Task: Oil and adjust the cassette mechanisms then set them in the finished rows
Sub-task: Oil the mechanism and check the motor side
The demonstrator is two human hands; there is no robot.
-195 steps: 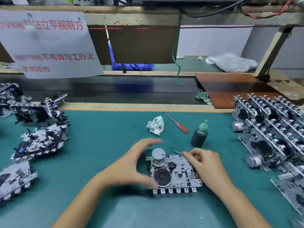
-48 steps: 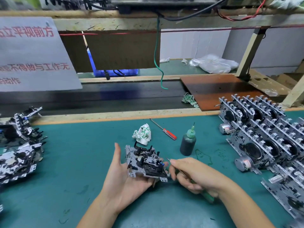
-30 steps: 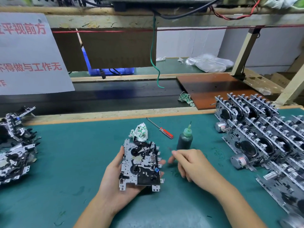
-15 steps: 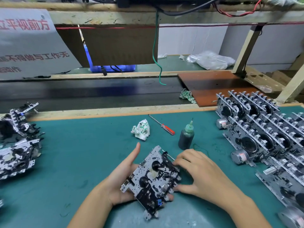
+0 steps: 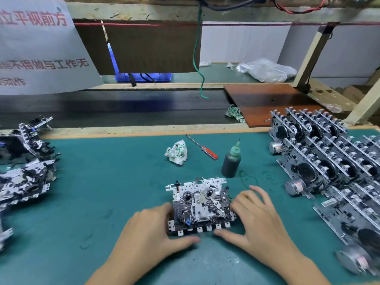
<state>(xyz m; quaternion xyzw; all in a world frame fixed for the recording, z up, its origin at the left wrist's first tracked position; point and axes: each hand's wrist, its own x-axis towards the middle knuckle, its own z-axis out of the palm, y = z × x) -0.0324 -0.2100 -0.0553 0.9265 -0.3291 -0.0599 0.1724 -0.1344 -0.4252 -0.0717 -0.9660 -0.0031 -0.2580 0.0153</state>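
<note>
Cassette mechanism (image 5: 200, 204) lies flat on the green mat (image 5: 107, 182), near the front edge, with its row of white tabs facing the person. Both hands hold it from the sides. From where I stand, the left hand (image 5: 152, 229) has its fingers curled against the left edge and its thumb stretched along the mat just under the tabs. The right hand (image 5: 259, 219) mirrors it: fingers bent against the right edge, thumb reaching in under the front row. Whether the right hand also holds a tool I cannot tell.

Just behind the mechanism stands the dark oil bottle (image 5: 231, 161) with its green nozzle upright. A red-handled screwdriver (image 5: 202, 148) lies left of the bottle, and a crumpled rag (image 5: 176, 154) sits beside that.

On the right, the finished rows (image 5: 329, 159) of mechanisms stand on edge, packed close, well apart from the one in hand. On the left, a loose pile of mechanisms (image 5: 24, 167) rests on the mat. A paper sign (image 5: 39, 48) with red characters hangs at upper left.
</note>
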